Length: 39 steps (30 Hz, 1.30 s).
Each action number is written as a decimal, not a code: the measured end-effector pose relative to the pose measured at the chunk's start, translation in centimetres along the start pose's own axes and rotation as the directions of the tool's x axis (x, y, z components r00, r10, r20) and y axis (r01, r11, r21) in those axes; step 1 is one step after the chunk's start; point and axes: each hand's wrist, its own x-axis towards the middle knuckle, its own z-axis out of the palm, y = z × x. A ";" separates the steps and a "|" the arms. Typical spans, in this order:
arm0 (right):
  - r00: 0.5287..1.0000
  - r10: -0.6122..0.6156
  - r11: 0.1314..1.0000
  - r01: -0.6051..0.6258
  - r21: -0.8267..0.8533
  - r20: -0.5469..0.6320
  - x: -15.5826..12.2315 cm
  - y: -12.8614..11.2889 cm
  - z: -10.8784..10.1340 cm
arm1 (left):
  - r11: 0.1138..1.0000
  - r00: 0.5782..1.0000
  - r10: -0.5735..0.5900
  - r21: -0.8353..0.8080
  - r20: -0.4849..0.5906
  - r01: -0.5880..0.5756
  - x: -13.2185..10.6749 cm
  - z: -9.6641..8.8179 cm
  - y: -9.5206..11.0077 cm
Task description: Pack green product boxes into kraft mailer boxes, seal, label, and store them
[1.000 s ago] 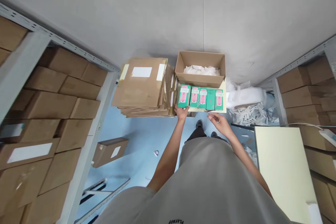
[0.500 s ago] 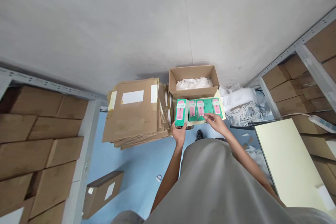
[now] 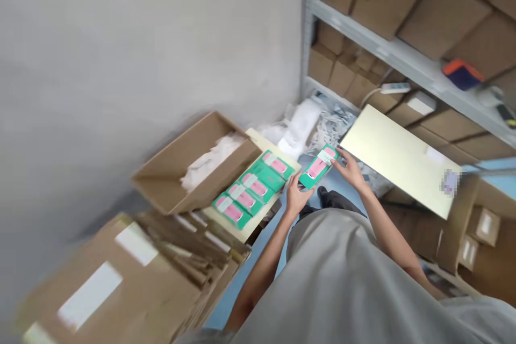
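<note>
Green-and-pink rectangular carton held in mid-air between a person's left hand and right hand, each grip closed on one end. It sits just right of four matching green cartons, which lie in a row on a pale yellow board beside an open brown cardboard box. The view is motion-blurred.

A stockroom — metal shelving packed with cardboard cartons, flattened boxes stacked on the floor.
</note>
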 end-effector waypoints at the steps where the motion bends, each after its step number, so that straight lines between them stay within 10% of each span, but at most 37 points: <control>1: 0.998 0.023 1.000 -0.022 0.003 -0.058 -0.7 1.1 -2.1 | 1.000 0.997 0.014 0.000 0.070 -0.014 1.1 1.4 0.8; 7: 0.964 0.043 0.996 -0.061 -0.060 -0.261 -4.5 7.6 -12.2 | 1.000 0.956 0.024 -0.008 0.292 -0.022 6.4 11.6 6.6; 17: 0.849 0.229 0.966 -0.258 0.004 -0.476 -2.5 19.9 -19.7 | 0.915 0.888 0.112 0.302 0.446 -0.267 16.0 30.4 18.6; 22: 0.844 0.353 0.931 -0.275 0.239 -0.403 -1.1 23.3 -25.1 | 0.956 0.780 0.134 0.126 0.612 -0.263 19.0 37.6 21.1; 33: 0.863 0.420 0.703 -0.112 0.703 -0.282 3.6 22.6 -28.9 | 1.000 0.776 0.002 -0.010 0.631 0.006 21.8 45.9 22.4; 39: 0.921 0.378 0.553 -0.143 0.821 -0.094 6.5 22.1 -31.3 | 0.916 0.603 -0.216 -0.055 0.768 0.397 19.0 44.4 18.8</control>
